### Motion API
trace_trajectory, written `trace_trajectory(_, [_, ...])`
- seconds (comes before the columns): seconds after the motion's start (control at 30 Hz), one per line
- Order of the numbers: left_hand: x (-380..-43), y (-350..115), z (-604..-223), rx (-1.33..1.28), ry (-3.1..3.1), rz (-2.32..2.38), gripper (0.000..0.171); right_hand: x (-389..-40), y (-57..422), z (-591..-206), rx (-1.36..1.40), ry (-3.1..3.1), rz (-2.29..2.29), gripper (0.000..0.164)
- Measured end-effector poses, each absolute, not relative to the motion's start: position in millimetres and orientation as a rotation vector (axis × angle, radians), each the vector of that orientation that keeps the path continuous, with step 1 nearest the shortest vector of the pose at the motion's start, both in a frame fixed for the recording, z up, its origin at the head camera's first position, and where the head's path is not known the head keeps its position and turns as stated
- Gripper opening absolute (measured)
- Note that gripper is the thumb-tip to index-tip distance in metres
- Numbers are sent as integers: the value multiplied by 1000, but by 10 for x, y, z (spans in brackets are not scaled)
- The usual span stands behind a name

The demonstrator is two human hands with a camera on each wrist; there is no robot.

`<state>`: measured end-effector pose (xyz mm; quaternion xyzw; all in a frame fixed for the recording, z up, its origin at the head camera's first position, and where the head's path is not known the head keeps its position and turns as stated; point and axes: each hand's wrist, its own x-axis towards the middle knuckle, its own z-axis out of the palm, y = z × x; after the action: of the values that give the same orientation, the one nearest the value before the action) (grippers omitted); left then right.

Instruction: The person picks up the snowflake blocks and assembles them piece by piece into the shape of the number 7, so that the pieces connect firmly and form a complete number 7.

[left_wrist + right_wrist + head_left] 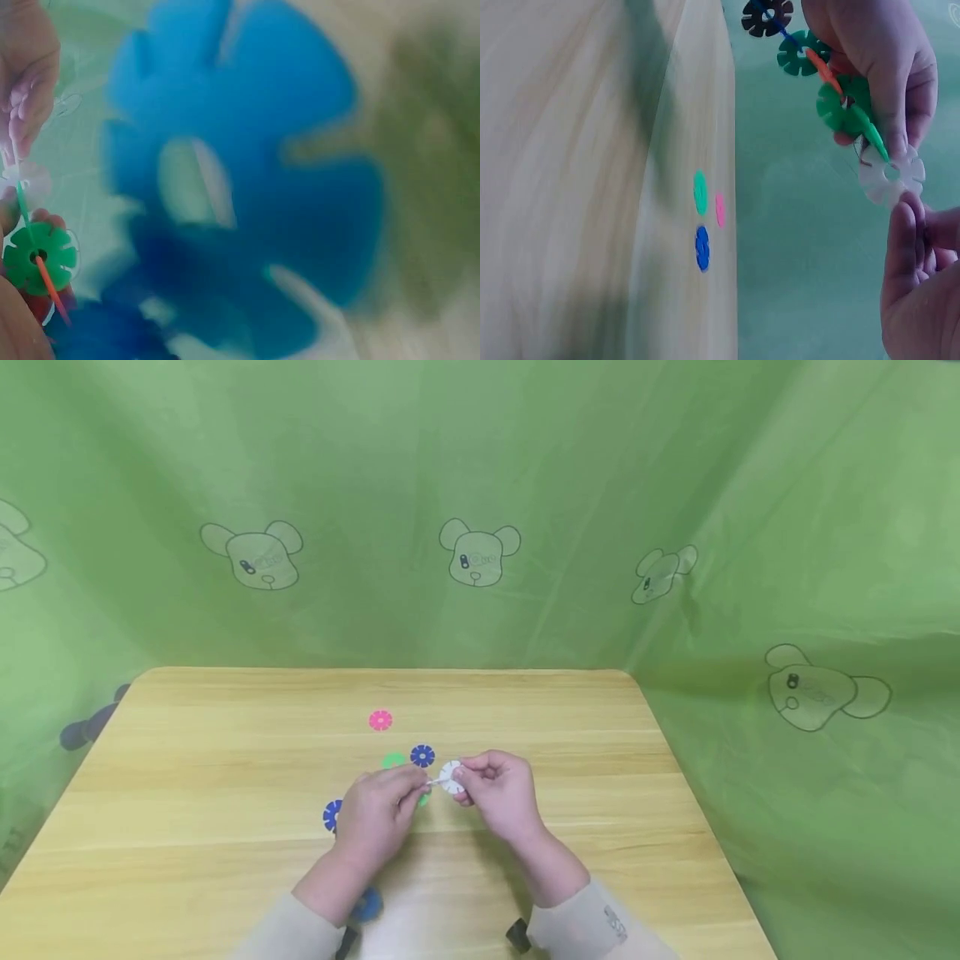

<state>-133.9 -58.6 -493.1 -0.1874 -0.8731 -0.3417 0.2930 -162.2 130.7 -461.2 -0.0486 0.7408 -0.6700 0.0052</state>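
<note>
My right hand [502, 789] pinches a white slotted plastic disc [451, 777] between thumb and fingers. Close by, my left hand [378, 814] grips the end of a chain of interlocked slotted discs. A second white disc [892, 180], face-on in the right wrist view, adjoins a green disc [844, 106] in this chain and meets the right fingertips. Further along come an edge-on orange disc [823, 69], another green disc [792, 54] and a dark disc [758, 19]. Large and blurred in the left wrist view, a blue disc [292, 97] hangs near the camera. The left hand partly hides the chain.
On the wooden table [585, 743] beyond the hands lie a pink disc [380, 720], a dark blue disc [422, 756] and a green disc [393, 760]. A green curtain [480, 452] printed with bear heads surrounds the table's back and sides.
</note>
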Motion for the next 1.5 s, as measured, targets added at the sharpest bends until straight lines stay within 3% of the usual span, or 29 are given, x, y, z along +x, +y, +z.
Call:
trace_trajectory(0.47, [-1357,-658,-4885,-457,-2449,-918,14,-1718,1306,-4698,-201,2302,-2004,9])
trace_trajectory(0.83, [-1372,-767,-4886,-402,-2506,-964,15,-2082,1366,-4825,-190,2489,-1949,9])
trace_trajectory(1.5, [-1380,-829,-4909,-355,-2542,-981,14,-2536,1123,-5230,-250,2827,-1290,34])
